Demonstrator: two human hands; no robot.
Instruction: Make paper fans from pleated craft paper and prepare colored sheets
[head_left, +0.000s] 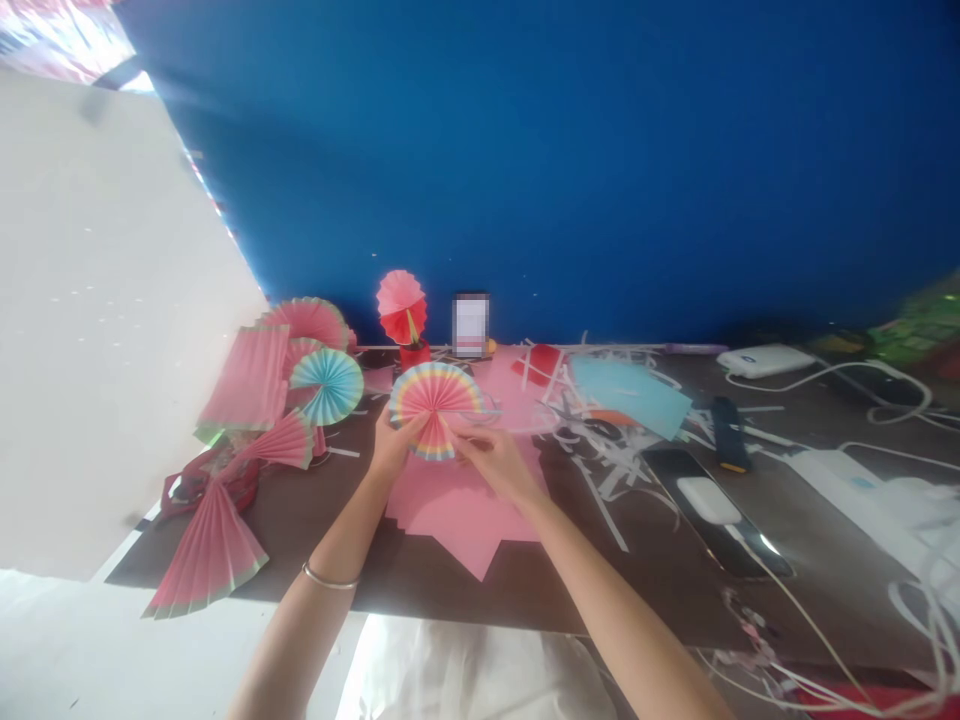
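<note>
A pleated paper fan [439,388], pink in the middle with a rainbow-striped rim, is spread nearly to a full circle between my hands. My left hand [395,442] grips its left side, the thumb pressed near the centre. On the lower right, my right hand [495,462] pinches the fan near its centre and lower folds; the fingertips are partly hidden. Beneath the hands lie pink paper sheets [469,510] on the dark table [337,545]. Left of the fan stands a round blue-and-green pleated fan [330,388], near several pink pleated fans [214,555].
A red holder [415,354] with pink and red paper rosettes [401,300] stands at the back. White paper strips [607,450] lie around a light blue sheet [630,393]. Rightward are a phone [720,515], a white power strip [862,500] and cables. A blue wall [525,150] rises behind.
</note>
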